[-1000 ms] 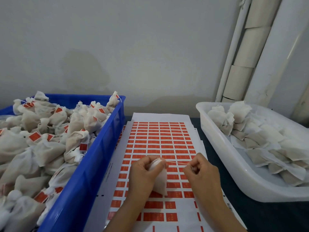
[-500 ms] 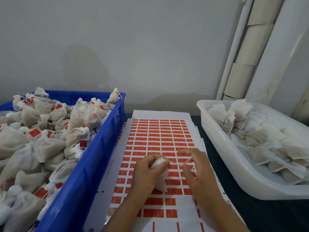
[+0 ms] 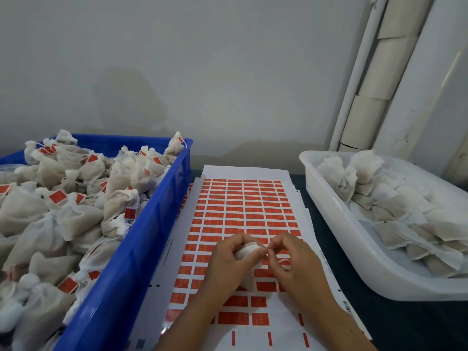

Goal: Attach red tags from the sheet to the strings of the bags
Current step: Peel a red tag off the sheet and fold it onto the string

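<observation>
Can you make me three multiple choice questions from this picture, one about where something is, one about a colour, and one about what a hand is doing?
1. Where does the sheet of red tags lie?
A. inside the white tub
B. between the blue crate and the white tub
C. on top of the bags

2. What colour is the crate holding the tagged bags?
A. green
B. grey
C. blue

3. What is the left hand doing?
A. gripping a white bag
B. resting flat on the sheet
C. reaching into the crate

Answers:
1. B, crate to its left, white tub to its right.
2. C, its walls are blue.
3. A, fingers curl round the bag.
</observation>
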Demonstrator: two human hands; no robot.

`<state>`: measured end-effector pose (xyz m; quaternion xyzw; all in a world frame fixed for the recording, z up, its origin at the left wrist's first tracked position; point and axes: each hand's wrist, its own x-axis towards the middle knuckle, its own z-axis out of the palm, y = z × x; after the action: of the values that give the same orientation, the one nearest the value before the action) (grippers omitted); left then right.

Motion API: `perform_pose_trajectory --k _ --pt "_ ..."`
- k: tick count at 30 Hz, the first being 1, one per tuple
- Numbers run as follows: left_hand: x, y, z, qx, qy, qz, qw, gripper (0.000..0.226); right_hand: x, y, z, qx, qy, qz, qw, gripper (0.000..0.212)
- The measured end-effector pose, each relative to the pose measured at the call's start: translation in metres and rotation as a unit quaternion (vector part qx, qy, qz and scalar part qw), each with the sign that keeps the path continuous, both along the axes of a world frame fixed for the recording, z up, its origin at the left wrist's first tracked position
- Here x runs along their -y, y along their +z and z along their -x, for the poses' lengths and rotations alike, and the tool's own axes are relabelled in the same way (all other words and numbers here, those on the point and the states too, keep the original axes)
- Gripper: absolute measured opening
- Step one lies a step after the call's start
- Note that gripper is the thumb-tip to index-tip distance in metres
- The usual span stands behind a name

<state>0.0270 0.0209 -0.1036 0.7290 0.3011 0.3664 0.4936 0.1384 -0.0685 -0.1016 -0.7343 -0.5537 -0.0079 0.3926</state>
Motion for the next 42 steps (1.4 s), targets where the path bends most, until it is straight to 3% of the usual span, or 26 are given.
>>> perform_pose_trajectory --k 4,7,10,15,18,22,26,33,35,42 --pt "0.002 -0.001 0.001 -0.017 -0.049 0.021 0.998 0.026 0.001 0.003 -0.004 0.002 -0.037 -0.022 0.999 0.02" --pt "0.003 -0.001 0.002 -0.091 -0.055 -0.018 0.994 0.021 0.001 0.004 -0.005 -0.02 -0.063 -0.031 0.997 0.021" --pt "0.002 0.001 0.004 -0.095 -0.042 -0.033 0.994 0.016 -0.001 0.001 -0.003 -0.03 -0.061 -0.024 0.997 0.021" --pt "0.001 0.01 0.004 0.01 -0.067 0.127 0.99 0.004 -0.001 0.0 -0.004 -0.056 -0.027 -0.031 0.998 0.025" --pt "-0.002 0.015 0.008 0.038 -0.078 0.22 0.972 0.017 -0.001 0.002 -0.005 -0.04 -0.01 -0.025 0.999 0.031" --pt "-0.001 0.018 0.012 0.074 -0.13 0.25 0.957 0.028 0.0 0.003 -0.002 -0.038 0.017 -0.019 0.999 0.03" --pt "0.0 0.015 0.01 0.089 -0.123 0.258 0.954 0.023 0.002 0.005 0.005 -0.06 0.058 -0.016 0.996 0.029" --pt "-0.001 0.012 0.008 0.099 -0.058 0.25 0.961 0.029 -0.001 0.009 0.006 -0.079 0.036 -0.003 0.996 0.02" --pt "-0.001 0.012 0.007 0.109 -0.028 0.259 0.959 0.019 -0.001 0.01 0.006 -0.081 0.034 0.009 0.996 0.023" --pt "0.001 0.01 0.006 0.082 -0.016 0.153 0.985 0.019 0.0 0.013 0.004 0.083 0.059 0.061 0.993 0.025"
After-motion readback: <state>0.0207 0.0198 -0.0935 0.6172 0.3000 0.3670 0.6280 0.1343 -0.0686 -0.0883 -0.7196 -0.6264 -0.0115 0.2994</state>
